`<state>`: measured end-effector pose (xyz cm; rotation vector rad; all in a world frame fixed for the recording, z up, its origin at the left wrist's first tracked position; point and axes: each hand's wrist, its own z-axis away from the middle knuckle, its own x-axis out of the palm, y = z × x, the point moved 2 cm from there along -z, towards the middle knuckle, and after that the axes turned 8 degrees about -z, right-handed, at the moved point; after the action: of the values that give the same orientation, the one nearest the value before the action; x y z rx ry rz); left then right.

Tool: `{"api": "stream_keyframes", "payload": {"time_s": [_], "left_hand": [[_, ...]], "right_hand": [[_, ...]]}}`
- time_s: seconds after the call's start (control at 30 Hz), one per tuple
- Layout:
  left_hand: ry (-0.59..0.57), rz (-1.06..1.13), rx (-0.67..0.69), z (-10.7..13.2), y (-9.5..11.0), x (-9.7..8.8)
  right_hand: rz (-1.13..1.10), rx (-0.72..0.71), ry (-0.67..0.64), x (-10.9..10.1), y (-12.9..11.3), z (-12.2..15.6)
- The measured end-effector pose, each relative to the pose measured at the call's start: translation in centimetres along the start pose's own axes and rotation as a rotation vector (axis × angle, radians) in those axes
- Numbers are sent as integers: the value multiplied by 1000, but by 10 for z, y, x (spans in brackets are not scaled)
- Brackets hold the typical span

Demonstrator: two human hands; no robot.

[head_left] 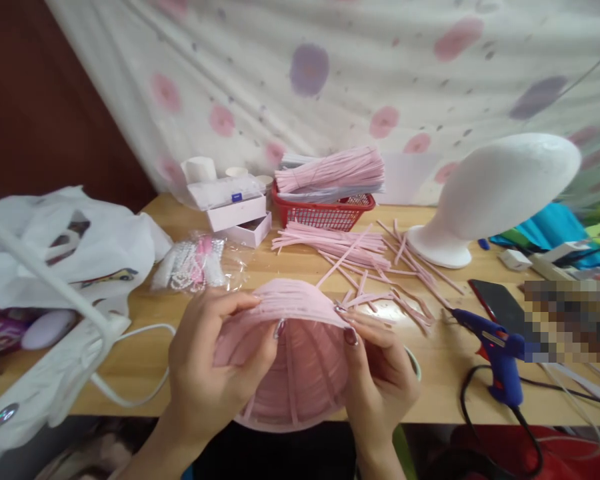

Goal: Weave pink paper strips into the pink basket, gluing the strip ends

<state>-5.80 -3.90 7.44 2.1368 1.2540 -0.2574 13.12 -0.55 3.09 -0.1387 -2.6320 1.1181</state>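
Observation:
Between my two hands is a pink, dome-shaped cap (300, 373) built from rows of fuzzy strips, its hollow inside turned toward me and ribs running across it. My left hand (213, 363) pinches the upper left rim, thumb inside and fingers outside. On the upper right rim my right hand (377, 367) grips in the same way, thumb and fingertips close to the edge. Just beyond the cap lie loose pink fuzzy strips (335, 245), some of them cut short.
A red basket (325, 215) full of strip bundles stands at the back. Right of it are a white foam head (500, 193), a blue glue gun (497, 350) with its cable, and a phone (503, 310). Bagged beads (197, 263) and a white lamp (50, 380) are at left.

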Motion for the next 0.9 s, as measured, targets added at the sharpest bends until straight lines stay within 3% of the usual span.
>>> {"api": "stream_keyframes", "payload": {"time_s": [0.3, 0.57, 0.9], "left_hand": [[66, 28, -26, 0, 4, 0], [54, 58, -185, 4, -4, 1], [-22, -162, -59, -6, 11, -7]], "right_hand": [[31, -34, -57, 0, -2, 2], [5, -58, -116, 7, -6, -3], [92, -210, -134, 7, -3, 2]]}}
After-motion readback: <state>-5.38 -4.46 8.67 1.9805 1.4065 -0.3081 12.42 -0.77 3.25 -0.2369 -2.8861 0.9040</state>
